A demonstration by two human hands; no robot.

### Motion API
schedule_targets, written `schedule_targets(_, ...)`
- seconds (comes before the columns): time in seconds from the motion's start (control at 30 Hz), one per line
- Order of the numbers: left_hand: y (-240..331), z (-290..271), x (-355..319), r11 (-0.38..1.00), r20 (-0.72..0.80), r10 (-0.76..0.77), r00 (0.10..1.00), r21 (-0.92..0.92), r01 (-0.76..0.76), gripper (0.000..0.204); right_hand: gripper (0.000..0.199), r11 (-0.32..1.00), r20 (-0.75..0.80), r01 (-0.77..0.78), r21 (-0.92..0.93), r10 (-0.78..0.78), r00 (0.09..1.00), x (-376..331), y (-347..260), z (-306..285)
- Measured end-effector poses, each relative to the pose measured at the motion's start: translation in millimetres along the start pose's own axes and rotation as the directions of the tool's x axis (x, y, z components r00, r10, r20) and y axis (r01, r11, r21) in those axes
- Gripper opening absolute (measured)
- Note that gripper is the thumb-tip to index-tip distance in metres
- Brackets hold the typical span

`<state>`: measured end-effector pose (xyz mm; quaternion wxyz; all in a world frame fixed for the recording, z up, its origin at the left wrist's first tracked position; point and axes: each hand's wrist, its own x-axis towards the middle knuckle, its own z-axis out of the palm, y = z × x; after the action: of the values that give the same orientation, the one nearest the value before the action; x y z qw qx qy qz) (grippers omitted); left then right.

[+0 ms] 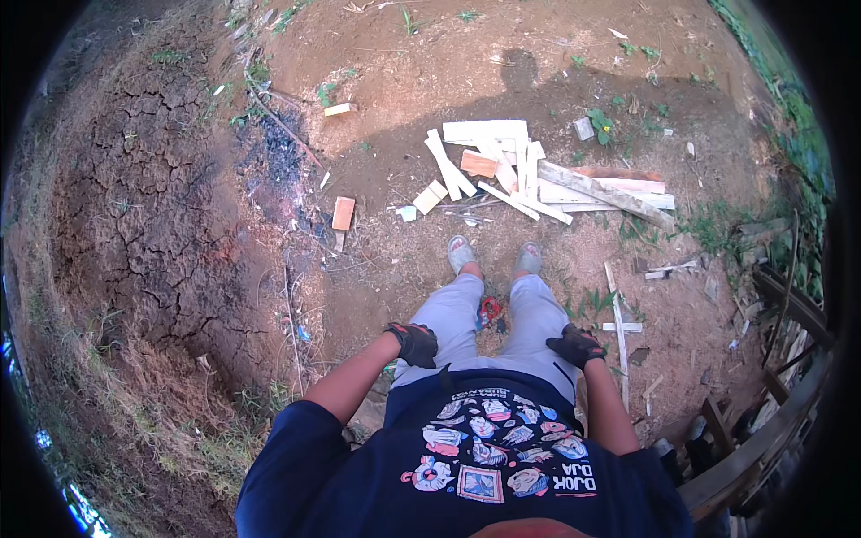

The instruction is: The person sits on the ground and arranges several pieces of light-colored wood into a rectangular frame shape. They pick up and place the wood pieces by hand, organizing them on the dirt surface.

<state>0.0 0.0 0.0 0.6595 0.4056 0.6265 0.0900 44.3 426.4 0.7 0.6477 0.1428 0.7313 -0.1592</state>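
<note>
My left hand (415, 345), in a dark glove with reddish marks, rests against the upper left leg of my light grey trousers (446, 316). On the other side my right hand (577, 346), gloved the same way, lies on the right thigh. Both hands look open and hold nothing; the fingertips are hard to make out. Beyond my feet is a loose pile of pale wooden boards (484, 133) and offcuts. A reddish wood block (479, 163) lies on top of it, and a weathered plank (610, 195) slants to the right.
Left of the pile, another wood block (343, 213) lies on the dirt near a burnt patch (280, 161). Cracked earth (143, 179) spreads at far left. Crossed thin sticks (619, 326) lie right of my legs, and stacked timber (789, 305) stands at the right edge.
</note>
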Motion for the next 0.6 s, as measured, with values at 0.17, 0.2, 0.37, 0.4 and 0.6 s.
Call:
schedule_targets(0.17,-28,-13,0,0.994,-0.004,0.038,0.999,-0.101,-0.039,0.049,0.087,0.998,-0.157,-0.031,0.048,0.038,0.987,17,-13,2)
schedule_targets(0.2,-26,-15,-4,0.997,0.003,0.008,1.0,-0.079,-0.008,0.044,0.086,0.997,-0.158,-0.061,0.046,0.067,0.985,11,-24,4)
schedule_targets(0.37,-24,3,-17,0.984,0.016,-0.095,0.995,-0.149,0.096,0.04,0.089,0.993,-0.052,-0.077,-0.092,0.072,0.996,-11,-72,-1)
schedule_targets(0.4,-22,11,-16,0.986,0.003,-0.106,0.994,-0.128,0.105,0.04,0.089,0.992,-0.062,-0.074,-0.104,0.068,0.996,-10,-73,-2)
schedule_targets(0.6,0,40,-5,0.964,0.079,-0.04,0.996,-0.259,0.059,0.035,0.094,0.979,-0.015,-0.024,-0.204,0.021,1.0,-16,-64,-8)
